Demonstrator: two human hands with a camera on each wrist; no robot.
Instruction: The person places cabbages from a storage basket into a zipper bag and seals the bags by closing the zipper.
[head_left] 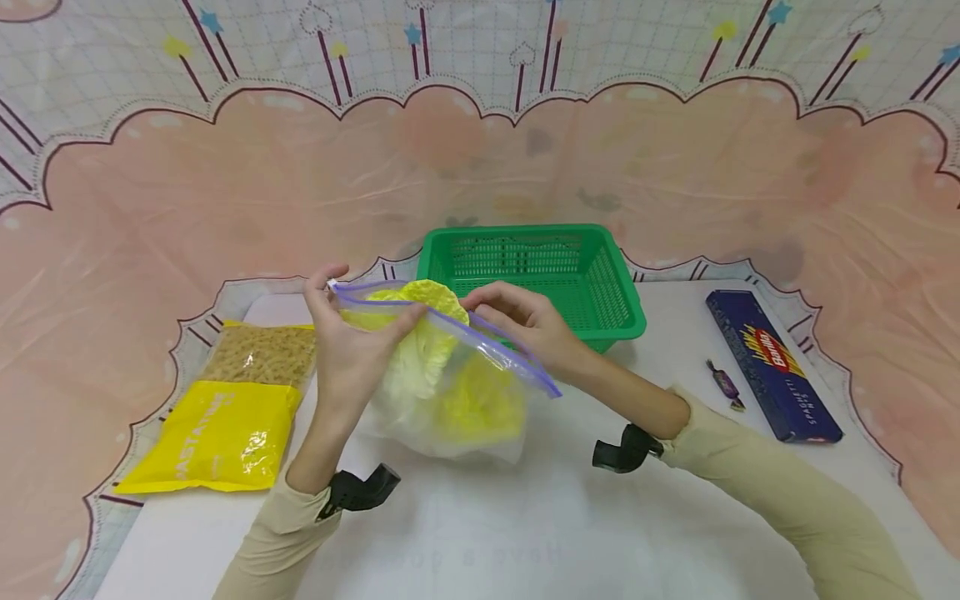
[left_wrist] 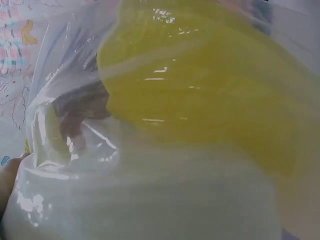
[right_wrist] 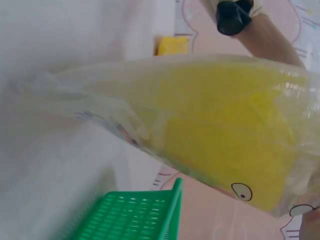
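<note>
A clear zip-lock bag with a purple seal hangs over the middle of the table, its mouth parted. Inside is a soft, crinkled yellow item of unclear kind, and its top pokes up at the mouth. My left hand holds the bag's left side, thumb on the front rim. At the right of the mouth, my right hand pinches the rim beside the yellow item; its fingertips are partly hidden. Up close, the left wrist view shows the bag's film, and the right wrist view shows printed eyes on it.
Behind the bag stands a green plastic basket. A yellow pasta bag lies at the left. On the right lie a wrapped candy and a blue spaghetti box. A patterned curtain hangs behind the table.
</note>
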